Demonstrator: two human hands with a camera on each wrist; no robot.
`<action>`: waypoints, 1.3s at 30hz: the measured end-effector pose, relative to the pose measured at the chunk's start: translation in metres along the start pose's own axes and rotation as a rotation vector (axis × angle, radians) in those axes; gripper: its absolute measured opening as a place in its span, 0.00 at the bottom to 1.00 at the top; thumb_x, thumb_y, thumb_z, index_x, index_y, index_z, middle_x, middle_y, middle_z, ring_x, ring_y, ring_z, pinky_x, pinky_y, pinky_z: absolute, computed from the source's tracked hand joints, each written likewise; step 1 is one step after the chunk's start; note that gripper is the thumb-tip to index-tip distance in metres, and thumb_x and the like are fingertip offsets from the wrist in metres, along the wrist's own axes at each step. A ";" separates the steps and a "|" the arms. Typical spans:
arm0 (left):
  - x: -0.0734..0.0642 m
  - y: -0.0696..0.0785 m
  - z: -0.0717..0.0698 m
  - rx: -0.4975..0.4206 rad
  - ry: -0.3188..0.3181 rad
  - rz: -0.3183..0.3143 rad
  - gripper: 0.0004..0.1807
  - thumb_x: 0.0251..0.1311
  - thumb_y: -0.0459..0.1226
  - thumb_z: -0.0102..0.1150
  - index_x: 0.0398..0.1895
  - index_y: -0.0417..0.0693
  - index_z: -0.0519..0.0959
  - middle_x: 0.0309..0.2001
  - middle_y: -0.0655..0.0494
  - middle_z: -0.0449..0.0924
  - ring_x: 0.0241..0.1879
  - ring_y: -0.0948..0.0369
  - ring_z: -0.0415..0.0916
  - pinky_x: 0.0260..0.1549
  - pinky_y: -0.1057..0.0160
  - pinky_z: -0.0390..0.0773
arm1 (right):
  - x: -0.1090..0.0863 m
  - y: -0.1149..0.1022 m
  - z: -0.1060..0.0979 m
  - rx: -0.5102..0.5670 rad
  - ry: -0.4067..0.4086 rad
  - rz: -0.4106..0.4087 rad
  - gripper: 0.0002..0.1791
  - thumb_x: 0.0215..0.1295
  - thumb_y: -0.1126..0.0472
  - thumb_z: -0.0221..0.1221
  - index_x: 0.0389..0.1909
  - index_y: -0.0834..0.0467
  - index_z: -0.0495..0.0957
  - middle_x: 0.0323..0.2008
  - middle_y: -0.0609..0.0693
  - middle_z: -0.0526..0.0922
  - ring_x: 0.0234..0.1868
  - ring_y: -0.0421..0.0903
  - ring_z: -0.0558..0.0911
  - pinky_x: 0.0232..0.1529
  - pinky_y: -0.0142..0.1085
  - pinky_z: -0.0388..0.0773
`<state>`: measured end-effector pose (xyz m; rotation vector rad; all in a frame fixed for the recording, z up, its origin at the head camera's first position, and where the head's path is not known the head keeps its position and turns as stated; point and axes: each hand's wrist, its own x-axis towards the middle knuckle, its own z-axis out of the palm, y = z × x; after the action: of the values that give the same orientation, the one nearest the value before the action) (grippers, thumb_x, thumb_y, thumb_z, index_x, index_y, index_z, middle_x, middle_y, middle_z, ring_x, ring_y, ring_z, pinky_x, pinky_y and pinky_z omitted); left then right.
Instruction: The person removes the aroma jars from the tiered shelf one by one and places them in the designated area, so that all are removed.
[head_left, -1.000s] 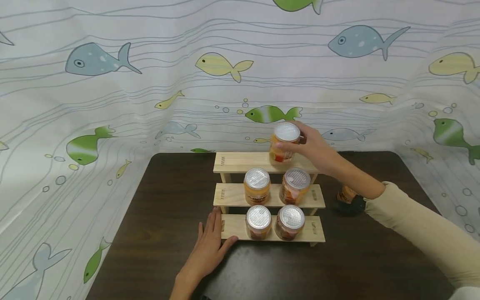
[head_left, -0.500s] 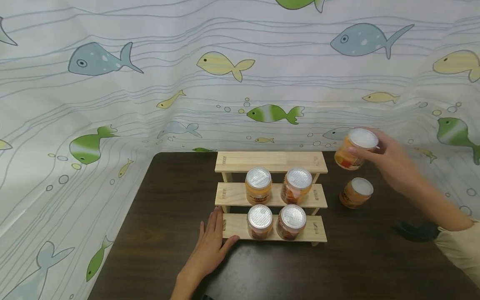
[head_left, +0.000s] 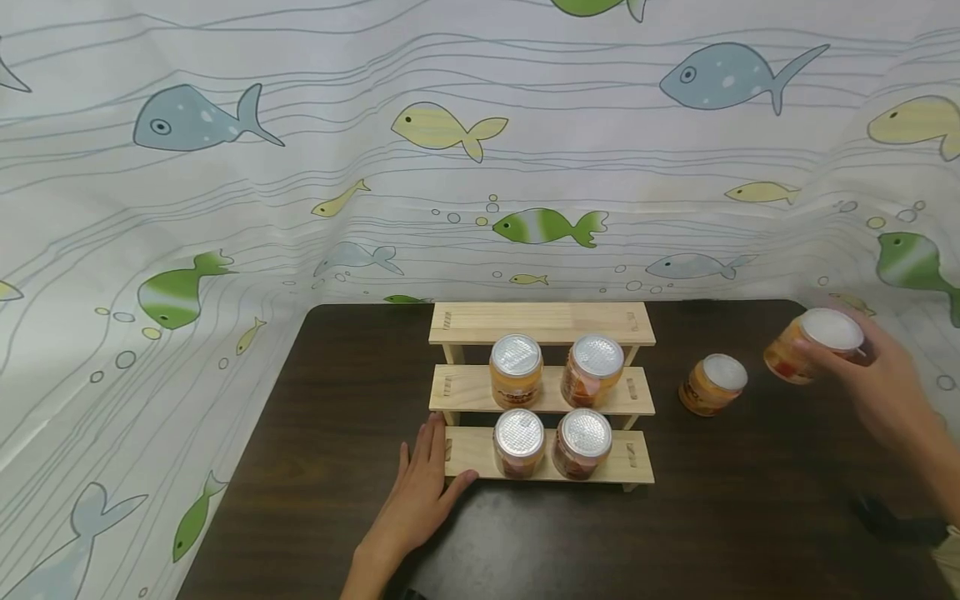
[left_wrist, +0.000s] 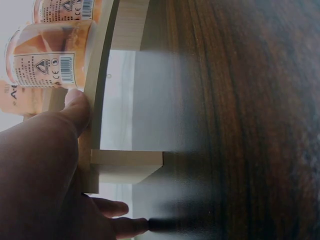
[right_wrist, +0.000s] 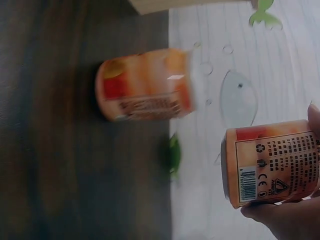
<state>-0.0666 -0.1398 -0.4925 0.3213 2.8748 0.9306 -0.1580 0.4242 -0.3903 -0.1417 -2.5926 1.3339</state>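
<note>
My right hand (head_left: 892, 383) grips an orange-labelled jar (head_left: 812, 346) with a silver lid, fingers and thumb round its side, held tilted at the far right. In the right wrist view the jar's barcode label (right_wrist: 275, 165) faces the camera. A second jar (head_left: 712, 385) stands on the table to its left. My left hand (head_left: 414, 492) rests at the left end of a three-step wooden shelf (head_left: 468, 454), fingers straight along its side. Its thumb (left_wrist: 76, 102) touches the lowest board, close to a jar (left_wrist: 47, 55).
Two jars (head_left: 516, 371) stand on the middle step and two more jars (head_left: 519, 443) on the lowest; the top step (head_left: 540, 323) is bare wood. A dark brown table (head_left: 337, 400) lies beneath, with a fish-patterned white curtain (head_left: 450, 183) behind it and at the sides.
My right hand has lifted the jar off the top step and carried it right, past the standing jar, then lower and nearer the right edge. The left hand has stayed put.
</note>
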 end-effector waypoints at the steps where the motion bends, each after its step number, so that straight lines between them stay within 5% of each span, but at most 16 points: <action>1: 0.000 0.000 0.000 -0.003 -0.002 -0.001 0.53 0.82 0.55 0.58 0.89 0.33 0.43 0.89 0.31 0.42 0.87 0.31 0.44 0.78 0.20 0.43 | -0.002 0.006 0.000 0.005 0.013 0.007 0.32 0.79 0.57 0.67 0.78 0.37 0.70 0.50 0.23 0.73 0.47 0.23 0.73 0.42 0.14 0.67; 6: 0.000 0.000 0.000 -0.006 -0.003 -0.002 0.52 0.82 0.54 0.58 0.89 0.32 0.42 0.89 0.32 0.42 0.87 0.31 0.43 0.78 0.20 0.42 | -0.012 0.036 0.006 -0.011 0.068 0.027 0.26 0.78 0.56 0.68 0.72 0.38 0.73 0.48 0.22 0.72 0.46 0.24 0.71 0.42 0.14 0.65; 14: 0.002 0.001 0.001 0.005 0.006 0.008 0.52 0.82 0.55 0.58 0.90 0.34 0.43 0.89 0.32 0.43 0.87 0.31 0.45 0.78 0.20 0.44 | -0.025 0.068 0.026 0.008 0.077 0.085 0.36 0.79 0.54 0.68 0.82 0.55 0.68 0.48 0.20 0.71 0.48 0.22 0.71 0.42 0.16 0.64; 23: 0.002 -0.001 0.002 0.016 0.015 0.006 0.52 0.82 0.54 0.58 0.89 0.32 0.44 0.88 0.31 0.43 0.86 0.31 0.46 0.78 0.20 0.45 | -0.030 0.079 0.052 0.153 0.115 0.186 0.36 0.79 0.59 0.68 0.83 0.44 0.67 0.53 0.23 0.70 0.53 0.23 0.71 0.49 0.12 0.68; 36: 0.001 0.000 0.002 0.018 0.018 -0.001 0.52 0.82 0.54 0.58 0.89 0.32 0.43 0.89 0.31 0.43 0.87 0.32 0.46 0.78 0.21 0.45 | -0.028 0.086 0.069 0.129 0.134 0.208 0.43 0.78 0.56 0.69 0.87 0.53 0.59 0.55 0.23 0.68 0.59 0.26 0.71 0.54 0.13 0.68; 39: 0.001 0.000 0.002 0.012 0.013 -0.006 0.53 0.82 0.54 0.58 0.89 0.32 0.43 0.89 0.32 0.42 0.87 0.32 0.45 0.79 0.21 0.44 | -0.028 0.086 0.069 0.109 0.116 0.207 0.45 0.79 0.54 0.68 0.88 0.55 0.57 0.60 0.30 0.70 0.58 0.26 0.70 0.52 0.13 0.67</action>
<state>-0.0670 -0.1383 -0.4942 0.3079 2.8928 0.9182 -0.1482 0.4147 -0.5030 -0.4656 -2.4562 1.4832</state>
